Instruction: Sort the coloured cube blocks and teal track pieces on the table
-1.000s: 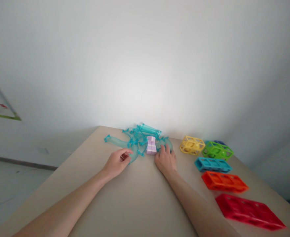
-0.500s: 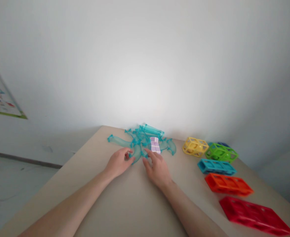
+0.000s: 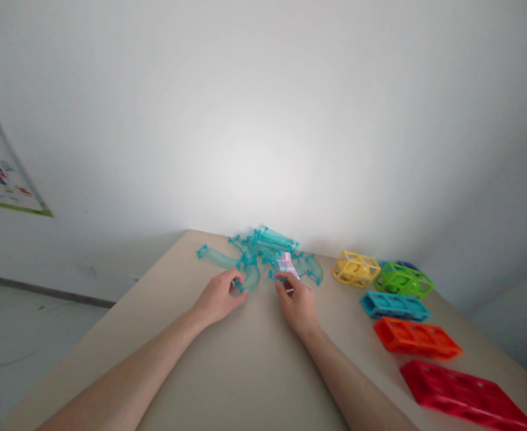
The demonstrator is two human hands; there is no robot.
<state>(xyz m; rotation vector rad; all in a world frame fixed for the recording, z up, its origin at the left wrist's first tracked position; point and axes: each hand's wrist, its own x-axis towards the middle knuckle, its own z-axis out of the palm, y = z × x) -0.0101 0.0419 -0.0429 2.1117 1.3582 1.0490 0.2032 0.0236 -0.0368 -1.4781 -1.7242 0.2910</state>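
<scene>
My left hand [image 3: 221, 298] is at the near side of the pile, thumb and fingers curled round the end of a curved translucent teal track piece [image 3: 251, 278]. To its right, my right hand [image 3: 299, 304] pinches another translucent teal track piece [image 3: 273, 270], partly hidden by the fingers. That piece overlaps a white-and-purple block [image 3: 286, 258] just beyond the fingertips. Behind the hands lie more teal pieces, among them a long wavy one [image 3: 218, 257] at the left, a straight one [image 3: 277, 238] at the back and a short curved one [image 3: 314, 269] at the right.
Along the table's right side stand a yellow frame [image 3: 356, 269], a green frame [image 3: 404, 280], and blue [image 3: 395, 306], orange [image 3: 418, 338] and red [image 3: 467, 392] open-sided blocks. A white wall [image 3: 263, 120] rises behind the table [image 3: 227, 371]. A poster [image 3: 3, 161] hangs at the left.
My right hand has moved right, away from my left hand, and its fingers have closed on a teal piece, which now overlaps the white-and-purple block. My left hand has barely moved.
</scene>
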